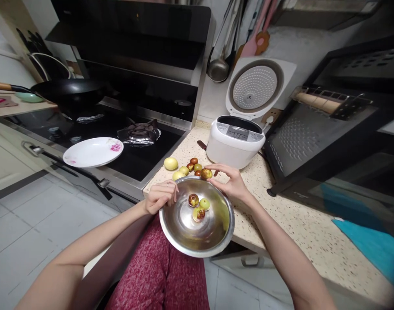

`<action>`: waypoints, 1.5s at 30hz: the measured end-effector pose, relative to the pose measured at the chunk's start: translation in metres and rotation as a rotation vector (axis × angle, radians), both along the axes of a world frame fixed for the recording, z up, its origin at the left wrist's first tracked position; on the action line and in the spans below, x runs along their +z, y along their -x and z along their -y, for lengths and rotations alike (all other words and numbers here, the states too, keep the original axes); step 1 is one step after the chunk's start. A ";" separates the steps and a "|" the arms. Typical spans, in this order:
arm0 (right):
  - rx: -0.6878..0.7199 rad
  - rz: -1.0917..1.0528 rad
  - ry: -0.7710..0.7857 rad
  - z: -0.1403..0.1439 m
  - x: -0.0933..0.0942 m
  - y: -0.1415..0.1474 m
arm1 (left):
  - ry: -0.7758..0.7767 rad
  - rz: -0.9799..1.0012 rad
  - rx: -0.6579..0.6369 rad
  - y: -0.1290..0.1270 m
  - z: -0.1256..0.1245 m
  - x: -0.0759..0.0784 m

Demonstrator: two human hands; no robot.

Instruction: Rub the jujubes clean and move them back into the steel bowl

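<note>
Far left: black wok [69, 91] on the dark stove top [96, 125], wooden handle reaching off to the left edge. In front of it, white plate [92, 152] with a pink flower print, resting at the stove's front edge and jutting out past it. Further right, a gas burner [141, 131].

Left hand [160, 196] closed on the near-left rim of the steel bowl [197, 239], fingers curled over the edge, thumb side hidden. Bowl held out past the front edge of the speckled counter [281, 219], above a lap in red patterned cloth. Three small fruits [198, 207] in the bowl, touching one another near its centre: two brownish, one green.

Just behind the bowl, on the counter, a loose cluster of fruits [183, 167], yellow-green and red-brown, the largest pale one at the left.

Right hand [227, 181] at the bowl's far rim, fingertips pinched on one brown-green fruit [206, 174]; possibly lifted just clear of the counter, hard to tell from this angle.

Behind the hand, white rice cooker [236, 144] with lid standing open. To the right, a black dish rack [329, 125]; far right, a blue cloth [374, 245] lying on the counter.
</note>
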State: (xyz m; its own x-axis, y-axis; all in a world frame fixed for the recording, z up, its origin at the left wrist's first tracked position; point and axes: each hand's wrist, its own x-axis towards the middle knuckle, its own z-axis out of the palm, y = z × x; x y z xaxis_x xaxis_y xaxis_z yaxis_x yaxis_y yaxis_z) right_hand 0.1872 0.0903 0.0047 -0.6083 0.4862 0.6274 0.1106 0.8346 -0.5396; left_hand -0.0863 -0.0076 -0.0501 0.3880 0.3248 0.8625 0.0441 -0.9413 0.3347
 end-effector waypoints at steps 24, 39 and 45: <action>0.300 0.550 -0.054 0.029 0.010 0.006 | 0.007 -0.006 0.012 0.000 0.001 0.002; -0.132 -0.027 0.035 -0.002 -0.013 0.009 | 0.034 0.014 -0.019 0.001 -0.001 0.000; -0.132 0.170 -0.118 -0.021 -0.034 0.011 | 0.021 0.026 -0.054 0.002 -0.002 -0.003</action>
